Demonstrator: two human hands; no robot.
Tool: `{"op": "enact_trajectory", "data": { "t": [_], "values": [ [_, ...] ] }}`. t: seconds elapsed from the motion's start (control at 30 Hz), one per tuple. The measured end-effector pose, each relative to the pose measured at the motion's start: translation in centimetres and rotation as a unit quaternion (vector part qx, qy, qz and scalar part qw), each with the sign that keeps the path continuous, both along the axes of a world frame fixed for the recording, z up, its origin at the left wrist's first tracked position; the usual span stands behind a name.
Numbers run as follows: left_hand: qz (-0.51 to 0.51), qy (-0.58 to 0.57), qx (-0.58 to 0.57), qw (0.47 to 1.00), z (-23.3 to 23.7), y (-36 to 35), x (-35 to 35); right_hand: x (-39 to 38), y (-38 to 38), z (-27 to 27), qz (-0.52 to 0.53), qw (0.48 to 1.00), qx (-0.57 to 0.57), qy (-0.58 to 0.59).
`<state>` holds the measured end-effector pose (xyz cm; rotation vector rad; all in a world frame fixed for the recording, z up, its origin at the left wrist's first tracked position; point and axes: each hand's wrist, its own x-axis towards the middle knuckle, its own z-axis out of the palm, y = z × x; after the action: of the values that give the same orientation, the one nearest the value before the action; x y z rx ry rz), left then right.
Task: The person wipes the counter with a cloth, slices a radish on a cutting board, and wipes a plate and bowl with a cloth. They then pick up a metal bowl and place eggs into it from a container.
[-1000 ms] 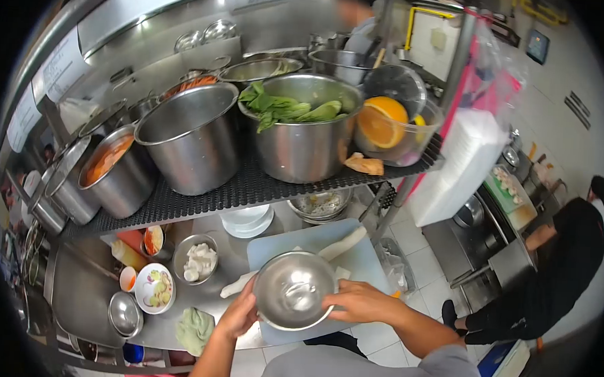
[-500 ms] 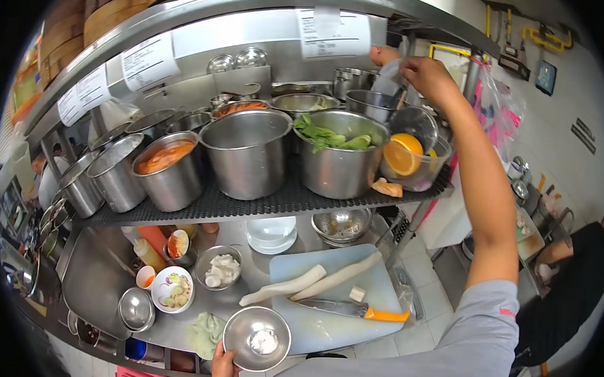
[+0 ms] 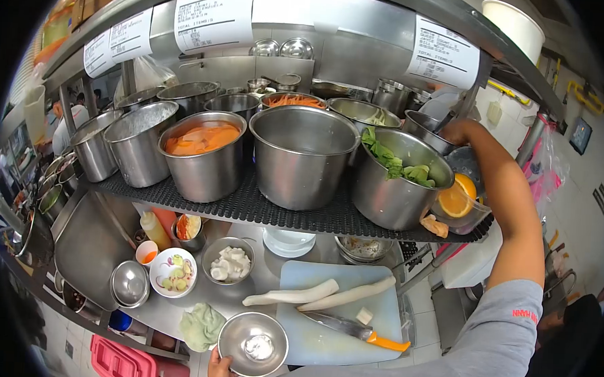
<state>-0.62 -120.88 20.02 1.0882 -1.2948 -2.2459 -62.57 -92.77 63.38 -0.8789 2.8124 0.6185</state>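
My left hand (image 3: 221, 370) grips the rim of a steel bowl (image 3: 244, 361) with nothing in it, held near the front edge of the counter. Up at the shelf's right end, my right hand (image 3: 458, 130) is bent down over a steel pot (image 3: 422, 135), fingers curled and mostly hidden. A dark handle (image 3: 444, 120) stands in that pot right beside the fingers; I cannot tell what they hold. Beside my right forearm is a clear tub (image 3: 472, 219) with a cut orange (image 3: 456, 196). Left of it stands a pot of green leaves (image 3: 399, 193).
On a cutting board (image 3: 338, 352) lie two peeled white roots (image 3: 294, 294) and an orange-handled knife (image 3: 353, 327). Bowls of white chunks (image 3: 231, 265) and sliced vegetables (image 3: 175, 274) stand left, near a crumpled green cloth (image 3: 203, 326). Several steel pots (image 3: 303, 172) line the shelf.
My right hand has come down from above the back pot to its rim. The left hand still holds the bowl. The view has shifted, showing more of the shelf.
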Motion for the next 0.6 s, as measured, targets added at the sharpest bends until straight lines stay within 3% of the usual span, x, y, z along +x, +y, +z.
{"op": "enact_trajectory", "data": {
  "t": [0.03, 0.1, 0.13, 0.23, 0.3, 0.47, 0.57, 0.6],
  "values": [
    [0.001, -0.001, 0.002, 1.000, 0.1, 0.0, -0.1, 0.5, 0.0, 0.5, 0.001, 1.000, 0.002, -0.001],
    [0.009, -0.027, -0.013, 1.000, 0.9, 0.0, -0.4, 0.5, 0.1, 0.8, -0.158, 0.986, -0.029, 0.032],
    [0.009, -0.029, -0.013, 0.999, 0.8, -0.1, -0.4, 0.2, 0.1, 0.3, -0.158, 0.987, -0.028, 0.030],
    [-0.006, -0.061, -0.023, 0.998, -1.0, -1.0, -0.8, -1.6, 0.7, -1.2, -0.096, 0.974, -0.139, -0.149],
    [0.029, 0.070, 0.008, 0.997, -3.5, -1.8, -1.6, -1.7, 0.3, -1.3, -0.075, 0.972, -0.117, -0.187],
    [0.015, 0.072, 0.018, 0.997, -4.3, -1.5, -1.6, -9.5, 2.6, -3.9, 0.013, 0.946, -0.111, -0.305],
    [0.009, 0.073, 0.028, 0.997, -3.7, -1.0, -1.8, -11.4, 3.2, -2.4, -0.054, 0.945, -0.097, -0.309],
    [0.012, 0.072, 0.032, 0.997, -3.6, -0.8, -1.9, -8.8, 1.3, -0.3, -0.170, 0.936, -0.113, -0.287]
  ]
}}
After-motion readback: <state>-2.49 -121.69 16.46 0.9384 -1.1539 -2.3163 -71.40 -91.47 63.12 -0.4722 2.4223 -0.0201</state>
